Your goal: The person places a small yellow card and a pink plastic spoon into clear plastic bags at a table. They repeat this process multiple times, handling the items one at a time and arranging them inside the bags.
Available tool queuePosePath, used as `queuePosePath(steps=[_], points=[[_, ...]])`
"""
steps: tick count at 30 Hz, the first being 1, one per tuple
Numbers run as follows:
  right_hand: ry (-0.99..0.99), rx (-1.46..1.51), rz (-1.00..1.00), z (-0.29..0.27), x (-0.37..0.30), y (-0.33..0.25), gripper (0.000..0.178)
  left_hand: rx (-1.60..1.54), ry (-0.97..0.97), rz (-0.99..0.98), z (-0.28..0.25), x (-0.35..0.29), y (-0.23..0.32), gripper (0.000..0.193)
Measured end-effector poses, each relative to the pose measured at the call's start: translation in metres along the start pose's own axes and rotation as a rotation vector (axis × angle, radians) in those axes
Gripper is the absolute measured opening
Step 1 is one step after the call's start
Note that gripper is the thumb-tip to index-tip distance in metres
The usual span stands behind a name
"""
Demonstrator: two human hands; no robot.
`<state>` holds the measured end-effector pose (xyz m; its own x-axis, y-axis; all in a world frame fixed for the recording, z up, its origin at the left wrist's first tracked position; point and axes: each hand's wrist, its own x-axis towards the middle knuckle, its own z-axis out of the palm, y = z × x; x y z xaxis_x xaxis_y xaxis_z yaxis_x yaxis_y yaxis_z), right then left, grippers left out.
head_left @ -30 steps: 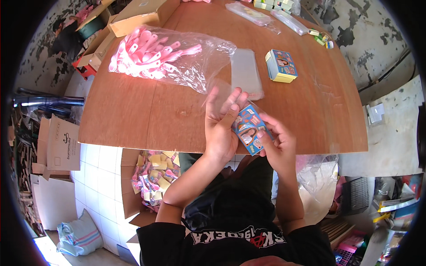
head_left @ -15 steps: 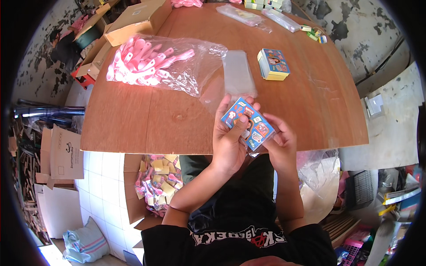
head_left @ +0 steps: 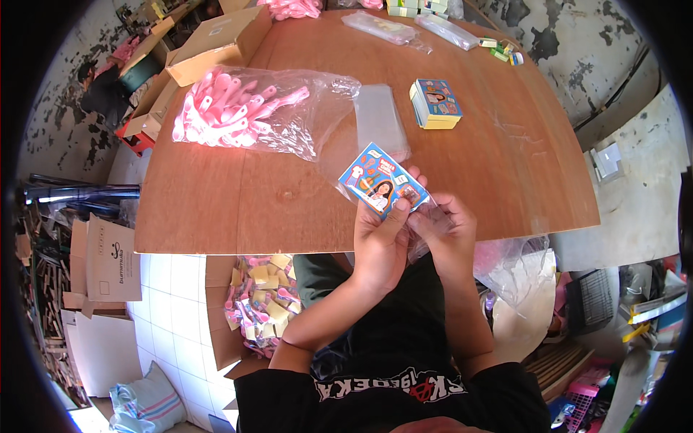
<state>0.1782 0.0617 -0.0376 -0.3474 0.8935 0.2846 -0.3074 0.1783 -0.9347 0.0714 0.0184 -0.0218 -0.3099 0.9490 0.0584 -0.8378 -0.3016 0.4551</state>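
Observation:
Just over the table's near edge, my left hand (head_left: 381, 242) grips a blue printed card (head_left: 375, 189), thumb on top at its lower right edge and fingers beneath. A clear plastic sleeve (head_left: 435, 213) is pinched by my right hand (head_left: 455, 232) beside the card's lower right end. How far the card sits inside the sleeve is hard to make out. Beyond my hands lies a pile of flat clear sleeves (head_left: 380, 119). To its right stands a stack of similar blue cards (head_left: 439, 105) with yellowish edges.
A clear bag of pink plastic spoons (head_left: 231, 108) lies on the table (head_left: 303, 216) at left, near a cardboard box (head_left: 216, 45). Farther back are plastic packs (head_left: 447, 32) and small boxes. Below the left edge, an open carton (head_left: 222, 310) holds spoons with cards.
The card has moved up and left in my hands, and my left thumb now presses nearer its lower right end. More of the clear sleeve shows by my right hand. The view has shifted slightly.

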Motion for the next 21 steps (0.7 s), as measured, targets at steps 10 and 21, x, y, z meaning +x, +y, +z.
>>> queuePosePath(steps=[10, 21], points=[[0.082, 0.142, 0.269, 0.004, 0.001, -0.016, 0.016, 0.120, -0.028, -0.074, -0.005, -0.006, 0.008, 0.046], [-0.047, 0.129, 0.303, 0.013, -0.006, -0.011, 0.018, -0.016, -0.034, 0.049, -0.013, 0.002, 0.016, 0.043]])
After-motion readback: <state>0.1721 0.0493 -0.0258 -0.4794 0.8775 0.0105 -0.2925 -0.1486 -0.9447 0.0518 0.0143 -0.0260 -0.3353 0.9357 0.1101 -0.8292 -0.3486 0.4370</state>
